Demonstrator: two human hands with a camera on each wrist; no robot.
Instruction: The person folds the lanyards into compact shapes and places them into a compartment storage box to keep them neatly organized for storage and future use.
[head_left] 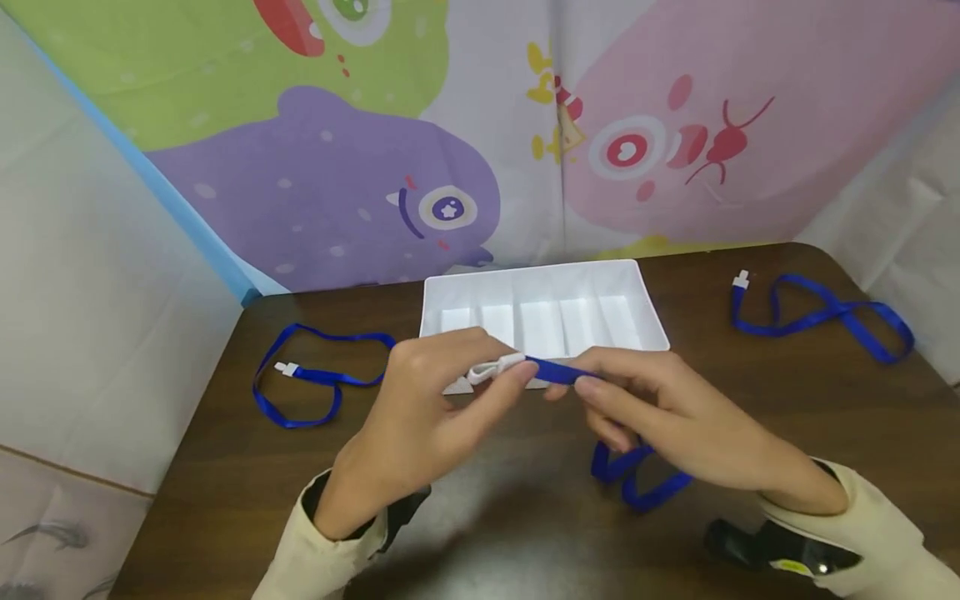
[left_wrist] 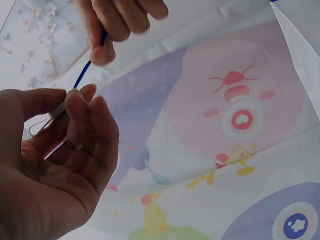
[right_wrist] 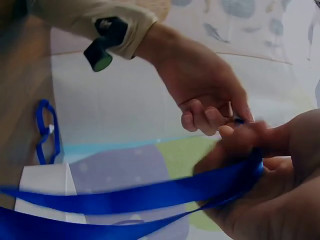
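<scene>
Between both hands, above the table, is a blue lanyard with a white plastic clip at its end. My left hand pinches the lanyard at the clip between thumb and fingers; the clip's loop sticks out to the left. Just right of it, my right hand pinches the blue strap with thumb and fingers. The rest of the strap hangs below the right hand in folds. In the left wrist view, a short stretch of strap runs taut between the two hands.
Behind the hands stands a white tray with several compartments. One blue lanyard with a white clip lies on the table at the left, another at the far right. A cartoon-print cloth hangs behind the dark table.
</scene>
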